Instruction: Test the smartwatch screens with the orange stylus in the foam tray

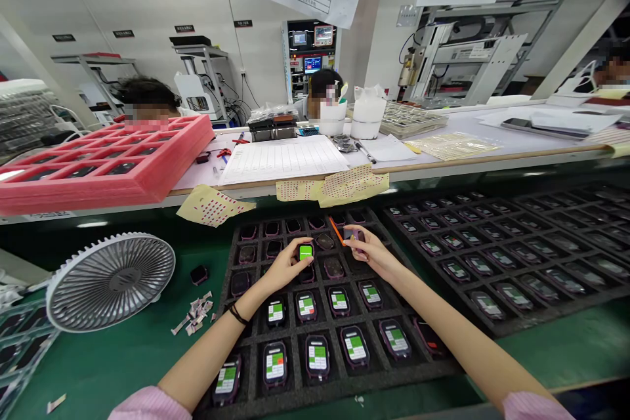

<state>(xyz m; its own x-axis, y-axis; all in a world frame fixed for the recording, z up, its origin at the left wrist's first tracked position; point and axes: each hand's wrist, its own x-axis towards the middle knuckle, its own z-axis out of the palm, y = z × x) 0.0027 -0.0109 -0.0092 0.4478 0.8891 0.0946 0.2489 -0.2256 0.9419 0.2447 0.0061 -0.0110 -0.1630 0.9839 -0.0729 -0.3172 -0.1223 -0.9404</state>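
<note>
A dark smartwatch (pixel 306 252) with a lit green screen lies in a black foam tray (pixel 322 329) cell.

Both bare forearms (pixel 211 348) reach in from the lower corners of the view and converge over the far half of the black foam tray (pixel 295 395), 2 hands just apart, palms down. The left hand (pixel 283 267) lies nearer the tray's left edge, its fingers (pixel 301 243) curled forward and down. The right hand (pixel 368 254) angles in from the tray's right side, its thumb and fingertips (pixel 348 243) drawn close in a pinch. A thin black band (pixel 238 314) circles the left wrist (pixel 249 295), and pink sleeves (pixel 150 405) cover both arms nearest the tray's near edge
</note>
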